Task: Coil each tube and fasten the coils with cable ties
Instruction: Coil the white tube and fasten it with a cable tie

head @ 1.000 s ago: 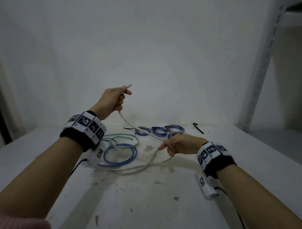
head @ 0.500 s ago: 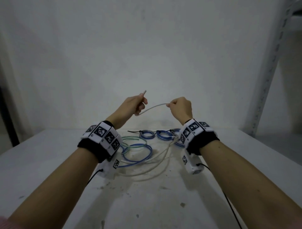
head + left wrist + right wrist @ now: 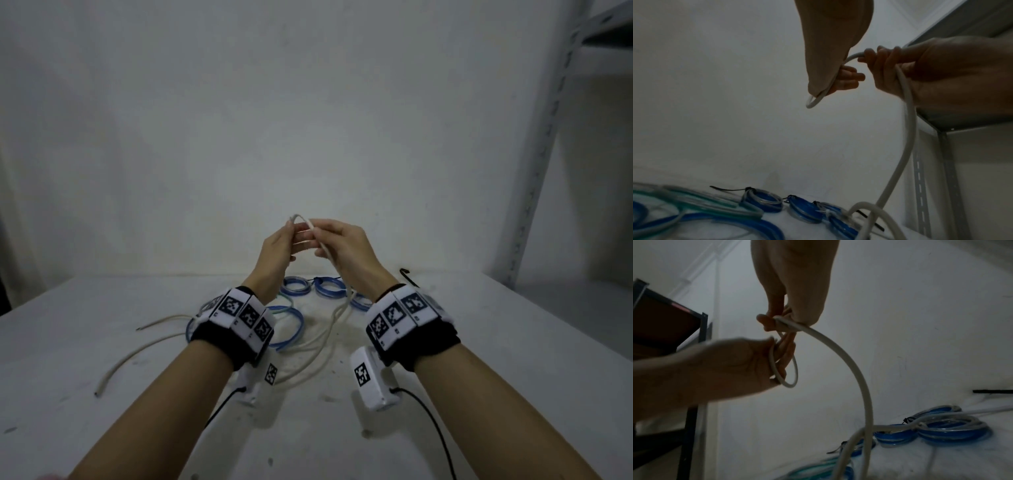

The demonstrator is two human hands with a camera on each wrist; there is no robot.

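Both hands raised together above the counter (image 3: 513, 342), working one white tube (image 3: 329, 329). Left hand (image 3: 274, 253) fingers curled, pinching the tube near its free end, where it bends into a small tight loop (image 3: 791, 369). Right hand (image 3: 346, 250) fingers curled round the same tube just beside the left, hands nearly touching. From the right hand the tube drops in a smooth arc to the counter, then trails left in long loose curves, other end lying near left (image 3: 99, 387). Tube is round, matte, flexible plastic. Far middle of counter: three small finished coils (image 3: 764, 203) of blue and clear tubing, flat rings side by side, each cinched with a cable tie; black tie tail (image 3: 725, 189) sticks out left from the leftmost one, a white tie (image 3: 824, 212) on the rightmost. Near left of those, loose uncoiled blue tube (image 3: 291, 329) and a green-tinted clear tube (image 3: 694, 203) in wide open loops, overlapping. A spare black cable tie (image 3: 407, 275), hooked at one end, lies far right of the coils. Counter is white, scuffed, with dark specks. No containers in view. Grey slotted metal shelf post (image 3: 534, 171) stands at far right. Both wrists wear black bands with black-and-white square markers (image 3: 246, 315).
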